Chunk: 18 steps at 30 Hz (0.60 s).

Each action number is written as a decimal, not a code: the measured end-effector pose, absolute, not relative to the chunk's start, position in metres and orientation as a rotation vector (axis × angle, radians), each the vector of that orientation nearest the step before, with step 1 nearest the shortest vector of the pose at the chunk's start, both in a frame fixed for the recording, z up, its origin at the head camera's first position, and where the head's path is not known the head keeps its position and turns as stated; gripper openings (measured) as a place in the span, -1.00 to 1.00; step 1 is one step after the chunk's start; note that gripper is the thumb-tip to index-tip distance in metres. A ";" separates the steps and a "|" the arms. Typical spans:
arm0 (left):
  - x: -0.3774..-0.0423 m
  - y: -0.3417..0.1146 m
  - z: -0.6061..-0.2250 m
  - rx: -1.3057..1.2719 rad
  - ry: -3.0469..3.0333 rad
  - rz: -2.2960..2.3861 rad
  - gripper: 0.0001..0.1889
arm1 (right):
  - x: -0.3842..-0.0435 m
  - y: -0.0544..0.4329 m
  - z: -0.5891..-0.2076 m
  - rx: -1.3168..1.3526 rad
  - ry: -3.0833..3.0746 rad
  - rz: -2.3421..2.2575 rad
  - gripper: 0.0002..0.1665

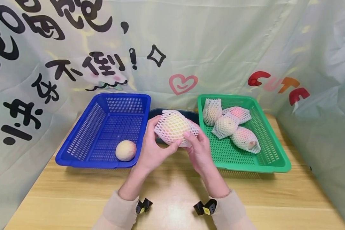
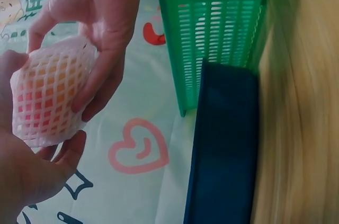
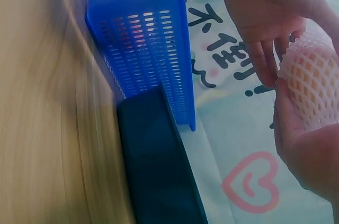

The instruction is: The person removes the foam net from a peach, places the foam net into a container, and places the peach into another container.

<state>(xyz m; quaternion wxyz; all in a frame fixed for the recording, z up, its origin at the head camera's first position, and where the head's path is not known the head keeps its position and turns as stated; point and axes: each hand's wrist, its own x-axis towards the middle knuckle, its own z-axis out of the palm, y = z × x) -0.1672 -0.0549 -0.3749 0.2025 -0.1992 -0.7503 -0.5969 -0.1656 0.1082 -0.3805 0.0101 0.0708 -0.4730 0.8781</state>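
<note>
Between both hands, above the table, is a peach (image 1: pixel 173 126) in a white foam net sleeve. My left hand (image 1: pixel 155 150) grips it from the left, thumb across its near side. From the right, my right hand (image 1: pixel 199 148) holds the sleeve's end, its thumb on the netting. In the left wrist view the netted peach (image 2: pixel 50 94) shows red and yellow through the mesh, with fingers of both hands round it. The right wrist view shows the net sleeve (image 3: pixel 315 83) partly cut off at the frame's edge.
A bare peach (image 1: pixel 126 150) lies in the near right corner of the blue basket (image 1: pixel 100 163) on the left. Several netted peaches (image 1: pixel 225 125) lie in the green basket (image 1: pixel 276 150) on the right. A dark blue bin (image 1: pixel 189 114) stands between them, partly hidden behind my hands.
</note>
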 end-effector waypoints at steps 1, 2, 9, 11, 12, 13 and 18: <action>-0.167 -0.056 -0.374 -0.555 -2.116 -1.651 -0.08 | -0.166 0.109 -0.381 0.208 -1.483 2.739 -0.43; -0.167 -0.058 -0.373 -0.557 -2.134 -1.633 -0.08 | -0.166 0.109 -0.381 0.199 -1.490 2.738 -0.44; -0.171 -0.075 -0.369 -0.603 -2.143 -1.600 -0.28 | -0.170 0.113 -0.382 0.115 -1.659 2.734 -0.51; -0.172 -0.082 -0.367 -0.593 -2.115 -1.606 -0.41 | -0.171 0.116 -0.382 0.107 -1.769 2.723 -0.51; -0.172 -0.086 -0.366 -0.582 -2.108 -1.607 -0.46 | -0.171 0.118 -0.382 0.116 -1.832 2.715 -0.50; -0.173 -0.090 -0.364 -0.570 -2.111 -1.600 -0.50 | -0.171 0.119 -0.381 0.130 -1.890 2.706 -0.48; -0.176 -0.114 -0.357 -0.528 -2.211 -1.505 -0.62 | -0.168 0.126 -0.384 0.192 -2.168 2.635 -0.38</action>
